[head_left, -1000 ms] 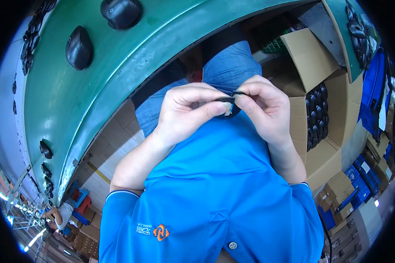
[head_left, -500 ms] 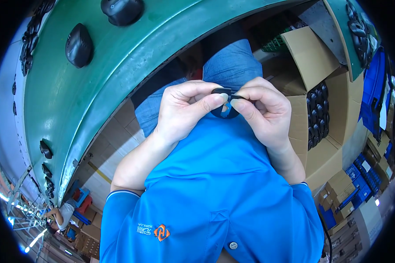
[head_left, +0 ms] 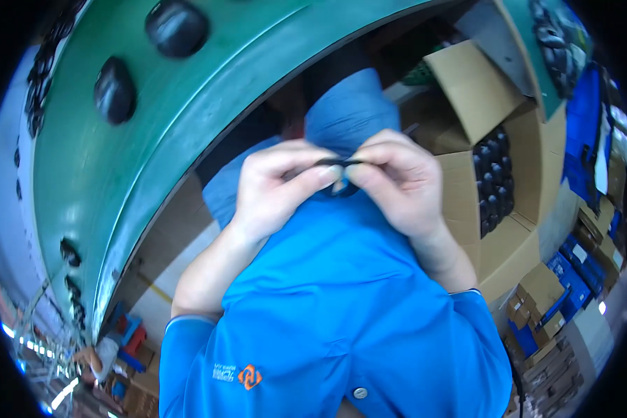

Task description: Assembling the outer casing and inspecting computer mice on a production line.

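Note:
In front of my lap, both hands pinch a thin black cord (head_left: 341, 161) between thumb and forefinger. The stretch between my fingertips runs nearly level, and a dark curve hangs below it, partly hidden and blurred. My left hand (head_left: 275, 184) grips the left side of the cord. On the other side, my right hand (head_left: 403, 182) is closed the same way, its fingertips close to the left ones. A black computer mouse (head_left: 115, 90) lies on the green work surface (head_left: 188, 125) to the left, with another black mouse (head_left: 177, 28) farther up.
To my right stands an open cardboard box (head_left: 505, 247) holding rows of black mice (head_left: 493, 181). Blue bins (head_left: 571, 279) and cartons lie beyond it. More dark pieces (head_left: 70, 252) sit along the green surface at left. A person (head_left: 104, 355) is visible at lower left.
The view has shifted slightly, so my hands appear lower and farther left. My fingertips have come a little closer together; both hands still pinch the cord.

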Action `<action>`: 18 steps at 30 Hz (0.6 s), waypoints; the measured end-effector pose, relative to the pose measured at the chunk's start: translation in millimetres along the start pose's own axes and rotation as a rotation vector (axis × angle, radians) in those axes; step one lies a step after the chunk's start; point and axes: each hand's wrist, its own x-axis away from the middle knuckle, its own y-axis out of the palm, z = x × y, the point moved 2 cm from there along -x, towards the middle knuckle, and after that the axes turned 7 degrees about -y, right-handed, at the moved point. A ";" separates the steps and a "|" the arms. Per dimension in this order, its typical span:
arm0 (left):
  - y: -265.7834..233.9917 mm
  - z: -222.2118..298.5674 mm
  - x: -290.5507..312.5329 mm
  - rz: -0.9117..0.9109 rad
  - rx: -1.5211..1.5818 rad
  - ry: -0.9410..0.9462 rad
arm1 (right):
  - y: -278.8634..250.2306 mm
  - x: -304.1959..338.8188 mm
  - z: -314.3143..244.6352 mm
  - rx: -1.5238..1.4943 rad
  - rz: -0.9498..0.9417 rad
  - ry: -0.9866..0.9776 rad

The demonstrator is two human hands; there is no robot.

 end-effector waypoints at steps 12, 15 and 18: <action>13.5 -4.5 -23.1 0.083 0.138 -0.072 | -43.6 -17.6 4.3 -0.136 0.191 0.150; 26.1 6.3 -38.7 0.201 0.180 -0.001 | -101.2 -41.8 -22.6 0.062 0.373 0.236; 23.1 0.6 -38.0 0.113 0.116 -0.028 | -186.7 -82.9 -37.0 0.305 0.564 -0.009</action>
